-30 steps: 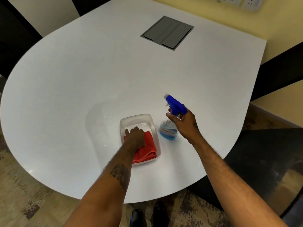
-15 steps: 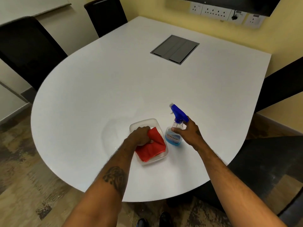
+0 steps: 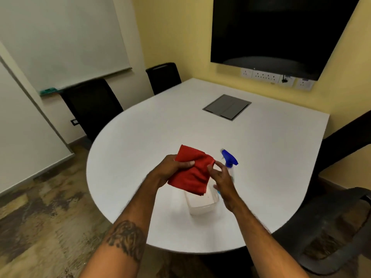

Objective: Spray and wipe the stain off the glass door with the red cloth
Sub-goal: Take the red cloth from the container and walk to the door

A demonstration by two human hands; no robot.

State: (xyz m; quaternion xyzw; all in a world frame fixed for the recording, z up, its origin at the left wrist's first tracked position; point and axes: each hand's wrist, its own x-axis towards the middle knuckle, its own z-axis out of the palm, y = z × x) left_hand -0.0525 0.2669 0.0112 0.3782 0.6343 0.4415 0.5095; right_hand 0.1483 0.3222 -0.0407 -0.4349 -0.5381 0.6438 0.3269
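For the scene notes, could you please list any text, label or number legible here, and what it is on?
None can be read.
Spray bottle: its body is mostly hidden behind the right hand; no label shows.
Wall sockets: any markings too small to read.
Red cloth, plastic container: no print.

Dim, soft, blurred, edge-warped.

Cloth (image 3: pixel 190 173) is now out of the tub (image 3: pixel 201 205), lifted above it in the left hand (image 3: pixel 172 167), thumb clamped on top. Right hand (image 3: pixel 221 177) is off the bottle (image 3: pixel 229 163) & at the cloth's right edge, fingers loose. Tub now bare. Head is up: TV, wall sockets, chairs & whiteboard now in view.
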